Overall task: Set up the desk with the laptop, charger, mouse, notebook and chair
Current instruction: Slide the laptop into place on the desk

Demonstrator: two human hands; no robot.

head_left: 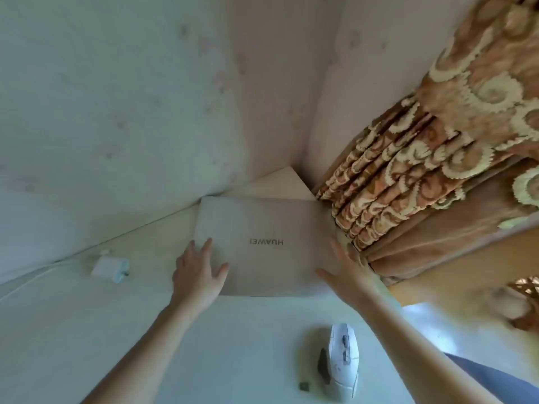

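Note:
A closed silver laptop point(262, 228) lies flat on the pale desk point(221, 345), its lid logo facing away from me. My left hand point(198, 272) rests with straight fingers on the lid's near left corner. At the laptop's right edge, my right hand point(347, 272) touches it with fingers extended. A white charger brick point(110, 268) with its white cable lies on the desk to the left, near the wall. A white mouse point(342, 363) sits on the desk near me, right of centre. No notebook or chair is visible.
A patterned orange and cream curtain point(423, 170) hangs along the desk's right side, touching the laptop's far right corner. Pale walls point(116, 112) meet in the corner behind the laptop. A small dark green object point(304, 386) lies left of the mouse.

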